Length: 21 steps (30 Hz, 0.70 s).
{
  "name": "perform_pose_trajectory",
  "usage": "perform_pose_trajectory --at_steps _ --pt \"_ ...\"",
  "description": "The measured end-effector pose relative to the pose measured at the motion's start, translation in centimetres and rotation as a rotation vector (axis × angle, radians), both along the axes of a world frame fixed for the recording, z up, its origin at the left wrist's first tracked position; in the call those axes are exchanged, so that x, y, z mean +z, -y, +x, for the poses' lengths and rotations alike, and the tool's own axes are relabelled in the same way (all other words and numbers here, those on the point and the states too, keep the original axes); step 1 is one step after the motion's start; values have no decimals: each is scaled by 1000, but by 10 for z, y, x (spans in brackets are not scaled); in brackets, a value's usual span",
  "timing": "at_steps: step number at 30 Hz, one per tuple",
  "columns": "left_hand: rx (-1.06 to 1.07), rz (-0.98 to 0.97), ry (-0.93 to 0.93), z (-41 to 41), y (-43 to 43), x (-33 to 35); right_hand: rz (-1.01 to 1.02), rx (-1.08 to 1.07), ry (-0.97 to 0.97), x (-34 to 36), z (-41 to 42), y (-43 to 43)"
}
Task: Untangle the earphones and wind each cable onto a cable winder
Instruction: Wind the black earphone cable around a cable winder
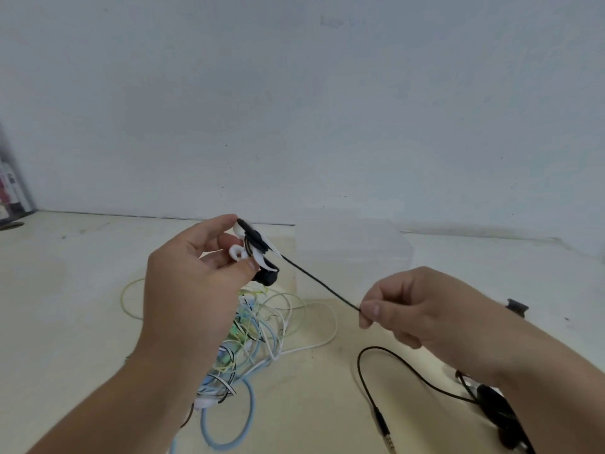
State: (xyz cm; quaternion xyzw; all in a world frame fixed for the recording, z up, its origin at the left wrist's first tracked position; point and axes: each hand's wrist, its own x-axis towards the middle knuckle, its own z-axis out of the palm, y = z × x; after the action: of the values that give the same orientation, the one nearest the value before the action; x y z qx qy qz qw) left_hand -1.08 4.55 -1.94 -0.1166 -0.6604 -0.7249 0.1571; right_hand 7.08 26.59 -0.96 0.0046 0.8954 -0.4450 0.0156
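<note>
My left hand (193, 283) holds a white cable winder (244, 249) up above the table, with black cable wrapped on it and a black earbud (266, 277) hanging just below. A taut black cable (319, 283) runs from the winder down to my right hand (422, 306), which pinches it between thumb and fingers. The rest of that black cable loops on the table to a jack plug (384, 429). Under my left hand lies a tangle of earphones (248, 339) in white, yellow-green, light blue and black-and-white.
The cream table (82, 290) meets a pale wall at the back. A clear plastic box (353, 253) stands behind my hands. A small black winder (516, 307) lies at the right, a black bundle (497, 411) under my right forearm, and a dark object (13, 191) at the far left.
</note>
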Motion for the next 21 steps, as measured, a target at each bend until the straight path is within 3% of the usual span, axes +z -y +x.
perform_pose_trajectory --at_steps 4,11,16,21 --pt "11 -22 -5 0 -2 -3 164 76 50 -5 -2 4" --pt "80 -197 -117 0 -2 -5 -41 343 -60 13 9 14" --pt "125 -497 -342 7 -8 -7 -156 443 -130 16 13 18" --pt "24 -804 -567 14 -15 -10 -133 332 -297 13 13 16"
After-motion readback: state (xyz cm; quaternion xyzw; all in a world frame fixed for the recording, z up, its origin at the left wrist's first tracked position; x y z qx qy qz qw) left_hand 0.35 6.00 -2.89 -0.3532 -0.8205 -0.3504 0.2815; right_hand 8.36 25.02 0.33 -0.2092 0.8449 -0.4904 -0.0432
